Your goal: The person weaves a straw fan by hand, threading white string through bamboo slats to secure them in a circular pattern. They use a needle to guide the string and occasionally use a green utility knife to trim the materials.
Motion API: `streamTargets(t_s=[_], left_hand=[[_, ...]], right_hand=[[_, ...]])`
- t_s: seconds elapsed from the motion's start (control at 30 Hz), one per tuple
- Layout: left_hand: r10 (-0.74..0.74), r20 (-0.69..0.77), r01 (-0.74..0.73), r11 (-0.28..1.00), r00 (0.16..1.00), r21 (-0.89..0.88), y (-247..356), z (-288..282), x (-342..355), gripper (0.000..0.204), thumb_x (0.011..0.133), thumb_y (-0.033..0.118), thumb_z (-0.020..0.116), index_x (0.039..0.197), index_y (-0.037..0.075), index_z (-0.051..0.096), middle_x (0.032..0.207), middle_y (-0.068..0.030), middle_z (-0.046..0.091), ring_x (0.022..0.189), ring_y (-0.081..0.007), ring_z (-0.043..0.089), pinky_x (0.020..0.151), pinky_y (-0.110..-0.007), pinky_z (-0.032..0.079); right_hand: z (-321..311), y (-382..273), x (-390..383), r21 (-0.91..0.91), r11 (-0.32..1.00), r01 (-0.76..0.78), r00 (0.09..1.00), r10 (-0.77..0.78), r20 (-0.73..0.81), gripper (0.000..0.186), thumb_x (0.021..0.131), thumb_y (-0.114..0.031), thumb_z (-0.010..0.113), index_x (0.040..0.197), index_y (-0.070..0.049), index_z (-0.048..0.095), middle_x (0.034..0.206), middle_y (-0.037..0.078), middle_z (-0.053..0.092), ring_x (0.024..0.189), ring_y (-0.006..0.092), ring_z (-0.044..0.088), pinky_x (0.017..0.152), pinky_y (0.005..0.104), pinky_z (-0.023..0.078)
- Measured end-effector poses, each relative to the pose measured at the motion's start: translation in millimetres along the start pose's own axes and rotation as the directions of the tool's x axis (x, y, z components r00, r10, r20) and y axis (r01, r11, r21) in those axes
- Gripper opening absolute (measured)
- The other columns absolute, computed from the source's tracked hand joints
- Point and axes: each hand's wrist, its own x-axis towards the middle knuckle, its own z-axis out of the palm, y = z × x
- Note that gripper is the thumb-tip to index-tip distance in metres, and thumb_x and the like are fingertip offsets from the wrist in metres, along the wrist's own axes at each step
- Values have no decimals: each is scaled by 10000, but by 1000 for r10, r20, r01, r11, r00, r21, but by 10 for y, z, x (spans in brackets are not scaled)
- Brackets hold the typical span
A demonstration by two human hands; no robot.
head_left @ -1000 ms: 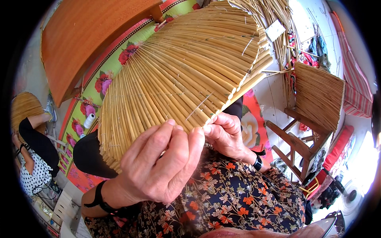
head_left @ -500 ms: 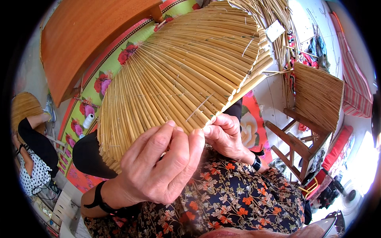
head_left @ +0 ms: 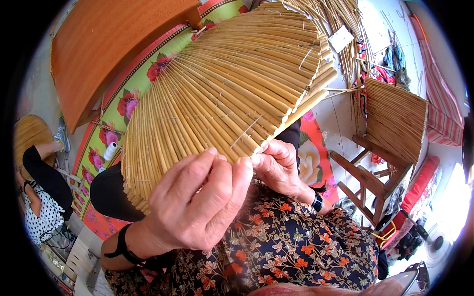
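Observation:
A fan-shaped mat of yellow reed stalks (head_left: 207, 93), stitched side by side, slants across my lap. My left hand (head_left: 195, 202) is closed, its fingertips pressed together on the mat's near edge; the thumb side is hidden. Just right of it, my right hand (head_left: 279, 166) pinches the near right corner between thumb and forefinger, by the cut stalk ends. The two hands almost touch. Pale thread stitches cross the stalks, one long loose strand (head_left: 245, 132) lying near the corner. Any needle or thread between my fingertips is too small to make out.
An orange-brown wooden table (head_left: 113, 49) stands at the far left. A white thread spool (head_left: 110, 151) is on the flowered floor cloth (head_left: 102, 134). At the right is a wooden stool (head_left: 368, 182) with a woven panel (head_left: 395, 116). Loose stalks (head_left: 340, 19) lie behind; another person (head_left: 44, 207) sits at left.
The mat's right edge has shifted very slightly left. My left fingertips have edged a little up and left; both hands keep their grip at the near corner.

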Motion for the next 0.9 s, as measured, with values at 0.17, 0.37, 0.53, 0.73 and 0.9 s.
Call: streamTargets(t_s=[0.17,0.37,0.53,0.73,0.9], left_hand=[[-24,-2,24,999,1000,-32,2,4,-8,291,739,25,705,1011,-79,695,886,-152,627,812,-290,673,666,-344,585],[-28,17,28,999,999,-30,20,-2,30,286,741,23,705,1007,-81,694,886,-153,628,809,-289,673,671,-347,587],[-19,8,20,999,1000,-28,26,8,19,259,759,19,708,997,-85,693,877,-157,629,806,-289,674,668,-356,591],[-15,13,15,1000,1000,-24,37,-1,15,252,759,17,712,987,-88,693,876,-160,629,810,-290,676,670,-360,595],[-14,17,15,999,1000,-28,53,0,15,261,748,20,710,986,-85,694,880,-160,629,815,-291,675,675,-364,596]], right_hand=[[-80,-88,-5,-178,984,-5,998,18,68,119,963,-106,650,1036,-15,678,881,34,681,684,67,587,592,225,484],[-46,25,-39,-174,978,119,992,-125,-23,99,951,-76,653,1022,-13,685,902,62,696,816,114,643,714,254,526],[-26,-22,-29,-150,985,90,996,-91,-2,93,945,-62,651,1008,1,681,917,69,700,847,137,667,753,267,542],[-20,-22,-26,-158,983,97,995,-97,7,94,948,-62,646,1005,7,675,926,70,697,854,135,666,761,264,542],[-33,-4,-32,-107,990,93,996,-93,10,96,956,-66,638,1003,11,670,931,73,696,856,132,662,760,264,542]])
